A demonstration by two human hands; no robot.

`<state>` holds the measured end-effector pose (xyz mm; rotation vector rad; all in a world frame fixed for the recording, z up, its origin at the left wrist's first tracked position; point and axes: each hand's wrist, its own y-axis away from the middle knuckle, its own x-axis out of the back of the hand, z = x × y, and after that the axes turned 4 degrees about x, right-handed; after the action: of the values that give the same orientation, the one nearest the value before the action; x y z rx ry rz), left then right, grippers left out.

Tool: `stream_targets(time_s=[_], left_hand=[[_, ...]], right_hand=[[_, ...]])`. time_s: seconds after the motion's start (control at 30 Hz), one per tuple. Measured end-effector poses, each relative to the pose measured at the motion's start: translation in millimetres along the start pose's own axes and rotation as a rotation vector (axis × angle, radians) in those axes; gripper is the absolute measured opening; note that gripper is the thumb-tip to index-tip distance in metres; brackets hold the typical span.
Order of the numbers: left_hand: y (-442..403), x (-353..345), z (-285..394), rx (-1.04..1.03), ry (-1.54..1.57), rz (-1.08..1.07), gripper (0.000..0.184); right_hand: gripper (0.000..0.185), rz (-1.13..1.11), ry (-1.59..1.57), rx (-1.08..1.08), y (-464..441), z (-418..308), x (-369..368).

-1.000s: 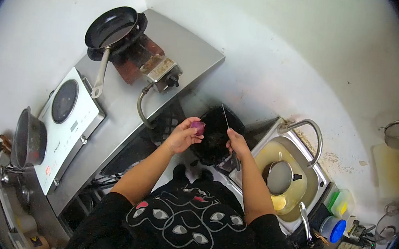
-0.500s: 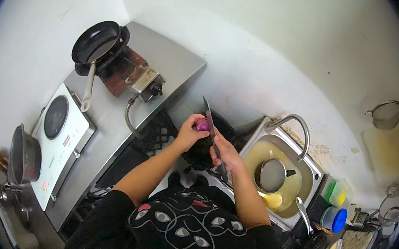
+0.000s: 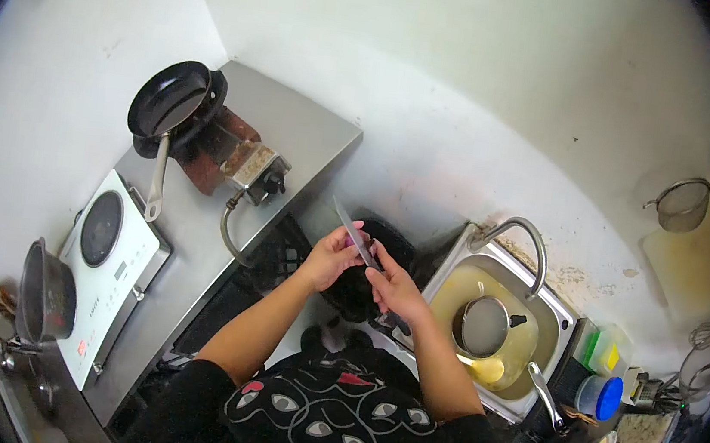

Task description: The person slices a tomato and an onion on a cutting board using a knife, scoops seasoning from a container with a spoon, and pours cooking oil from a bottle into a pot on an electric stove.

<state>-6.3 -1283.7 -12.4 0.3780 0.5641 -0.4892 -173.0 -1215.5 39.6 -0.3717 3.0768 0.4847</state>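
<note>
In the middle of the head view, my left hand (image 3: 328,259) is wrapped round a small red onion (image 3: 365,239), which is partly hidden by fingers and blade. My right hand (image 3: 397,290) grips a kitchen knife by its dark handle. The knife's blade (image 3: 347,222) slants up to the left and crosses in front of the onion, its edge close to it; I cannot tell whether it is cutting in. Both hands are over a black bin (image 3: 390,239) on the floor.
At left a steel counter (image 3: 314,113) carries a frying pan (image 3: 169,98) on a gas burner and a white hot plate (image 3: 109,299). Beside it sits a dark pot (image 3: 47,293). To my right, a steel sink (image 3: 556,325) holds cloudy water and a strainer (image 3: 482,326).
The knife has swung leftward and now lies across the onion instead of beside it. My hands have turned inward, hiding more of the onion. The whole view has shifted slightly.
</note>
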Motion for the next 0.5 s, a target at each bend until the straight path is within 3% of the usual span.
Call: stream_targets(time_s=[0.5], left_hand=[[10.1,-7.6,19.4,-0.105,-0.214,0.015,0.041]], right_hand=[[0.06,0.078,0.032,0.095,0.9,-0.7,-14.8]])
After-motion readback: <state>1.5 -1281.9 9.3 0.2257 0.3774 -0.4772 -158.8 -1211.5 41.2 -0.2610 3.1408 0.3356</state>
